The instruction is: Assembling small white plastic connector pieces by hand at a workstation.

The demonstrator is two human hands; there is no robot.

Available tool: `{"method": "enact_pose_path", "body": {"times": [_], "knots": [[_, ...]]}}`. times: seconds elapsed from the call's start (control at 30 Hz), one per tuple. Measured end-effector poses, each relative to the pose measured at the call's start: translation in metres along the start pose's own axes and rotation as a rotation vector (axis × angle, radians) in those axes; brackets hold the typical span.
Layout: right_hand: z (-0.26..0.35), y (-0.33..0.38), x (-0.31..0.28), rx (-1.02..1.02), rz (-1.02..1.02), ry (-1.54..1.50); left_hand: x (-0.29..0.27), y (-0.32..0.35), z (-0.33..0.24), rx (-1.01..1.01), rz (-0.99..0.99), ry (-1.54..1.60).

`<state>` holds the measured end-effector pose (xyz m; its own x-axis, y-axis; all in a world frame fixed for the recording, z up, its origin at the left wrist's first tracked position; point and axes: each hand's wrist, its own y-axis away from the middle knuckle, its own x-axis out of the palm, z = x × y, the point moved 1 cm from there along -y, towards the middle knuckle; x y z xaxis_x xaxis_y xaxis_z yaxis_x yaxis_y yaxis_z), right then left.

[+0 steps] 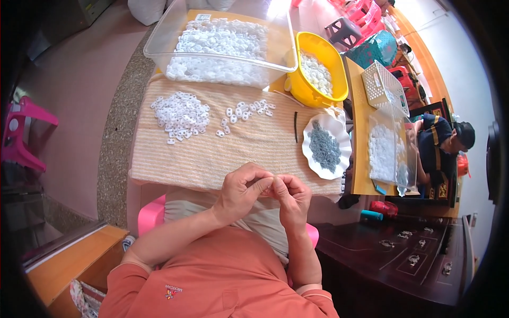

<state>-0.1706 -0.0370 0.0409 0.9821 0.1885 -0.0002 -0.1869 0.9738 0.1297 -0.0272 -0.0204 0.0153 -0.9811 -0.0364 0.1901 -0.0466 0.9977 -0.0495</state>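
My left hand and my right hand meet fingertip to fingertip just over the near edge of the cloth-covered table. Both are pinched closed; whatever lies between the fingertips is too small to make out. Beyond them, a heap of small white plastic pieces with holes rests on the striped cloth at the left. A looser scatter of similar white pieces lies toward the middle. To the right, a white wavy-rimmed dish holds many small grey pieces. A thin dark stick lies beside the dish.
At the back stands a large clear bin full of white pieces, with a yellow tub next to it. Another person sits at the right by a second clear box and a white basket. A pink stool stands far left.
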Motion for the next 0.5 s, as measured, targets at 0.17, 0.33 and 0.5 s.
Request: {"method": "enact_pose_path", "body": {"times": [0.17, 0.33, 0.5], "knots": [[-0.014, 0.001, -0.008, -0.125, -0.011, 0.171, 0.002, 0.001, -0.004, -0.005, -0.012, 0.010], [-0.015, 0.003, -0.013, -0.311, 0.008, 0.450, 0.003, 0.000, 0.004, -0.168, -0.017, 0.238], [0.007, -0.018, -0.049, -0.552, -0.284, 1.004, 0.001, -0.002, 0.006, -0.248, -0.016, 0.327]]}}
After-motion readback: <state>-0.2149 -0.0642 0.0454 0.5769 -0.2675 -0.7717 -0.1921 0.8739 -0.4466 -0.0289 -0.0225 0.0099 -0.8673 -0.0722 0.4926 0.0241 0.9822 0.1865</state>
